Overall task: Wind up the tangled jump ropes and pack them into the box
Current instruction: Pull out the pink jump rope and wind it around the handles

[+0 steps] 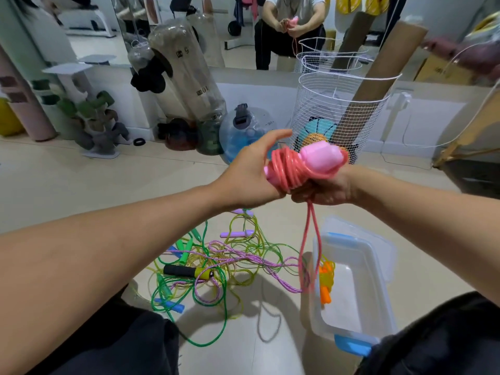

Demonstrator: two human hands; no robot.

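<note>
A pink jump rope [290,169] is coiled round its pink handles [320,156] at chest height. My right hand [324,189] grips the bundle from below. My left hand [249,171] holds the bundle's left end, index finger stretched out. A loop of pink cord [311,239] hangs down from the bundle to the floor. On the floor below lies a tangle of green, yellow and purple ropes [216,261] with a black-and-yellow handle [186,272]. A clear plastic box [357,288] with blue clips stands at the right, an orange-handled rope [326,282] inside its left end.
A white wire basket [338,104] with balls and cardboard tubes stands behind my hands. Clear water-filled weights [186,74] and a dumbbell rack [94,123] line the mirrored wall. My knees frame the rope pile at both lower corners.
</note>
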